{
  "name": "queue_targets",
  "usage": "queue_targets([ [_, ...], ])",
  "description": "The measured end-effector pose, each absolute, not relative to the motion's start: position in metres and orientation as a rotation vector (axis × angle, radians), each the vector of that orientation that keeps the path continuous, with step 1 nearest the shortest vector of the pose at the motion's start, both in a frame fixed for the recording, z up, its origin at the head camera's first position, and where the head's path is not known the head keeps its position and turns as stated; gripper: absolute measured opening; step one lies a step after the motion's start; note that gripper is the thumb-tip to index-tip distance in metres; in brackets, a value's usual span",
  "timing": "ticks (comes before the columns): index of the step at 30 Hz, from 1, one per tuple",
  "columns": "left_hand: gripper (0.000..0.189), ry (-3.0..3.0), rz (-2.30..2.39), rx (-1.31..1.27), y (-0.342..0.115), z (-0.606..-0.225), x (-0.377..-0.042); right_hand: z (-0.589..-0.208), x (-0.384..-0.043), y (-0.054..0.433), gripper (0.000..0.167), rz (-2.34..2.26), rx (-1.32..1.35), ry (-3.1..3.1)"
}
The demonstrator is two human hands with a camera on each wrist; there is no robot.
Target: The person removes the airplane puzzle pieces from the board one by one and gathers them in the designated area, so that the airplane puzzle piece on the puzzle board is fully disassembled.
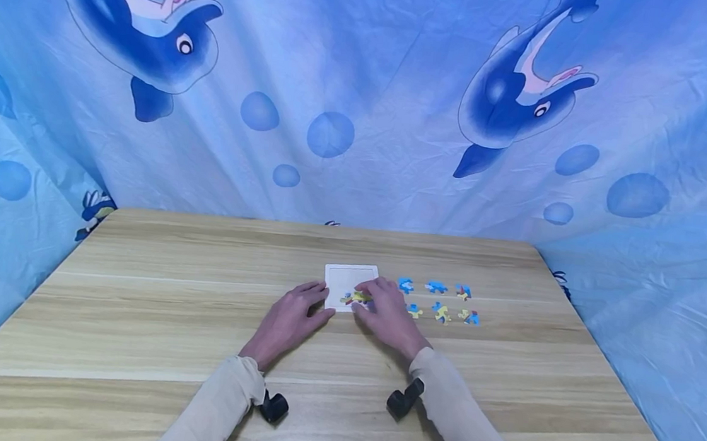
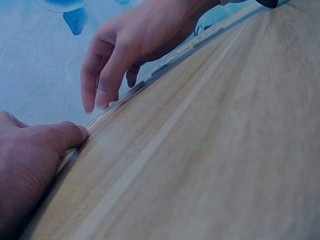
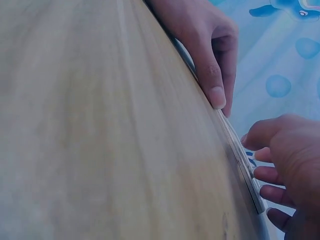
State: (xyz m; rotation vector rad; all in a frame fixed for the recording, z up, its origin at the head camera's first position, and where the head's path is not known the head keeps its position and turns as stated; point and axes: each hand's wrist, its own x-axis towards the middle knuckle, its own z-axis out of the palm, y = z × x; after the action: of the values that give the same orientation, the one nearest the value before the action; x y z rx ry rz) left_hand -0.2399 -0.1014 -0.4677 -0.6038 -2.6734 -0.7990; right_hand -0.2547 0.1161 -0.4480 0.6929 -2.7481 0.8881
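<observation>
A white square puzzle tray lies on the table, with some yellow, blue and red jigsaw pieces along its lower part. My left hand grips the tray's near left corner, thumb at the near edge and fingers along the left side. Over the tray's right part, my right hand has its fingertips at the pieces there. In the right wrist view its fingers are loosely bent and spread apart, with nothing visibly pinched. The hand hides the tray's near right corner.
Right of the tray, several loose jigsaw pieces lie in two rows, one partly behind the right hand. A wooden table carries everything. Behind it hangs a blue curtain with dolphins.
</observation>
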Motion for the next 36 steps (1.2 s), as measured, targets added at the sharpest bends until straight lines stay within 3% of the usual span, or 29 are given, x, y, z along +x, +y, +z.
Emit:
queue_targets([
  [36,0.047,-2.691,-0.801,-0.599,-0.1010,-0.4681,-0.2402,-0.4443,-0.2594,0.1125,0.028,0.841,0.668,-2.814],
])
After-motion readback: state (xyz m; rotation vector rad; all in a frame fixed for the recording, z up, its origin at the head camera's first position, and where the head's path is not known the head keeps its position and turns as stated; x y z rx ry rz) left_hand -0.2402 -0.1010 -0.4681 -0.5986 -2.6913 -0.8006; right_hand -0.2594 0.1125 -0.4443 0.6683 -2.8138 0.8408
